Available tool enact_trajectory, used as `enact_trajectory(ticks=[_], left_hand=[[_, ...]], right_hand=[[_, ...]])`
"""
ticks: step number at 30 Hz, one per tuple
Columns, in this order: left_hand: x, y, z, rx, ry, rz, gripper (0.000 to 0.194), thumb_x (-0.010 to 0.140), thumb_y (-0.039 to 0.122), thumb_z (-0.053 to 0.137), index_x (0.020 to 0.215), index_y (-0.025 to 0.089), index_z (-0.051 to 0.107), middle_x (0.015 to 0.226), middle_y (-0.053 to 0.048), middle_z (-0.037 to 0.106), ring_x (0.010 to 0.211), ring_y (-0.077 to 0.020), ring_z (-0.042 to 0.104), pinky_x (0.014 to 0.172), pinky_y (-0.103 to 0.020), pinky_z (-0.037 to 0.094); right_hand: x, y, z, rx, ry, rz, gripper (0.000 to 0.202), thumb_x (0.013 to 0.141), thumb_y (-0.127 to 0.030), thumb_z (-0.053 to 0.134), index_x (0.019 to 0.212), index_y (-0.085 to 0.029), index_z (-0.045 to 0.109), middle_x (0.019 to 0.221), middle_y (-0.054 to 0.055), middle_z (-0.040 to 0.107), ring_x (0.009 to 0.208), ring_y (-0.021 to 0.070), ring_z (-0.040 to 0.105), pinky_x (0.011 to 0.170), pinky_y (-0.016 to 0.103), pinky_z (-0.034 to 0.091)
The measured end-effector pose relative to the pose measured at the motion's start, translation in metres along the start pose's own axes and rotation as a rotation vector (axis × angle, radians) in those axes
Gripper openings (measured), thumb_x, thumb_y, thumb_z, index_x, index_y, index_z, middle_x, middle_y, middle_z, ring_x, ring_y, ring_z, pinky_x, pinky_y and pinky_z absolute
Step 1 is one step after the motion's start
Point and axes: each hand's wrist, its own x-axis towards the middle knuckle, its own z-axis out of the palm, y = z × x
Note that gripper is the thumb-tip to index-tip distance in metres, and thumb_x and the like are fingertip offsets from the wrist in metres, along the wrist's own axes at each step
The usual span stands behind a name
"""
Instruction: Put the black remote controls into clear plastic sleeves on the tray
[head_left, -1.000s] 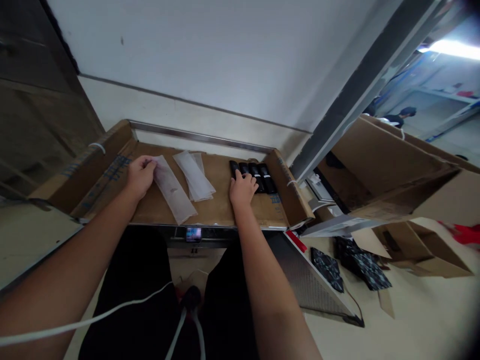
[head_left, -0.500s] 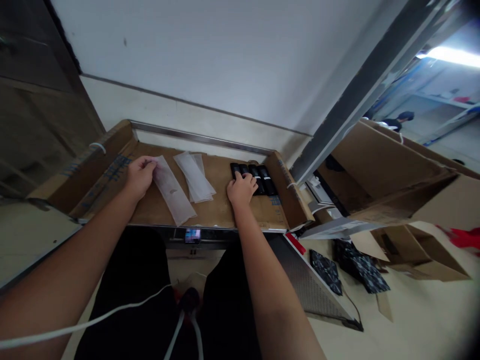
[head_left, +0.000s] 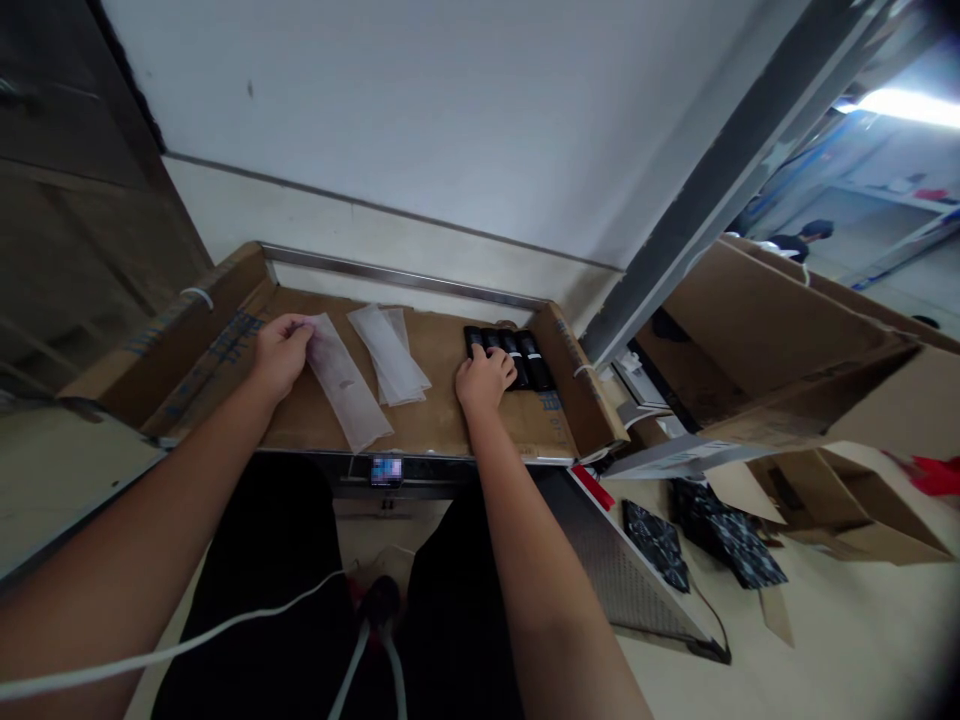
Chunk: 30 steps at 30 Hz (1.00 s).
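Observation:
My left hand (head_left: 283, 352) pinches the top end of a translucent white sleeve (head_left: 346, 385), which lies slanted on the cardboard-lined tray (head_left: 442, 425). Right of it, a few more white sleeves (head_left: 388, 355) overlap one another. Several black bundles (head_left: 534, 360) with white bands stand side by side at the tray's right end. My right hand (head_left: 486, 378) rests with bent fingers on the leftmost of them; its fingertips partly cover the bundles, and whether they grip one is hard to see.
A small lit screen (head_left: 386, 470) sits at the tray's front edge. Large open cardboard boxes (head_left: 780, 340) stand to the right, with dark patterned packages (head_left: 724, 530) on the floor. A white cable (head_left: 247, 612) crosses my lap. Another person (head_left: 806, 240) is far back right.
Both hands stay nearly where they were. The view has shifted very slightly.

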Motion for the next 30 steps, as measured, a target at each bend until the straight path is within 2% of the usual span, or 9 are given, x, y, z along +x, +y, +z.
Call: enact_trajectory(ticks=[8, 12, 19, 24, 30], left_hand=[[-0.001, 0.001, 0.000, 0.024, 0.023, 0.021, 0.005, 0.074, 0.019, 0.062, 0.076, 0.020, 0.067, 0.071, 0.000, 0.063, 0.066, -0.0166, 0.056, 0.062, -0.027, 0.044], [0.002, -0.004, 0.000, 0.024, 0.019, 0.032, 0.007, 0.076, 0.021, 0.063, 0.079, 0.020, 0.068, 0.074, 0.000, 0.064, 0.068, -0.0164, 0.058, 0.065, -0.027, 0.046], [0.002, -0.004, 0.000, 0.010, 0.005, 0.017, 0.010, 0.075, 0.023, 0.060, 0.079, 0.018, 0.067, 0.072, 0.000, 0.063, 0.064, -0.0147, 0.054, 0.062, -0.026, 0.044], [0.000, -0.002, 0.000, 0.025, 0.024, 0.039, 0.013, 0.073, 0.029, 0.062, 0.081, 0.020, 0.068, 0.073, -0.001, 0.063, 0.067, -0.0161, 0.055, 0.059, -0.025, 0.043], [-0.002, 0.002, 0.000, 0.007, 0.015, 0.007, 0.009, 0.071, 0.026, 0.062, 0.077, 0.021, 0.067, 0.071, -0.001, 0.064, 0.064, -0.0157, 0.055, 0.056, -0.025, 0.043]], right_hand=[[-0.002, 0.005, -0.003, 0.065, 0.016, 0.001, 0.037, 0.085, -0.019, 0.057, 0.118, -0.021, 0.072, 0.122, 0.015, 0.060, 0.119, 0.0331, 0.044, 0.104, 0.050, 0.031], [-0.003, 0.009, -0.001, 0.099, 0.029, 0.021, 0.036, 0.083, -0.020, 0.058, 0.117, -0.020, 0.073, 0.122, 0.014, 0.061, 0.119, 0.0327, 0.045, 0.105, 0.049, 0.030], [0.000, 0.013, 0.005, 0.095, 0.024, 0.001, 0.035, 0.086, -0.021, 0.057, 0.117, -0.020, 0.072, 0.118, 0.015, 0.061, 0.118, 0.0317, 0.046, 0.106, 0.048, 0.029], [-0.007, 0.012, -0.001, 0.094, 0.030, 0.017, 0.036, 0.084, -0.022, 0.059, 0.118, -0.021, 0.072, 0.121, 0.014, 0.061, 0.120, 0.0330, 0.045, 0.109, 0.052, 0.028], [-0.009, 0.012, -0.002, 0.090, -0.020, -0.008, 0.041, 0.086, -0.018, 0.057, 0.124, -0.020, 0.070, 0.126, 0.016, 0.059, 0.126, 0.0321, 0.042, 0.116, 0.056, 0.021]])
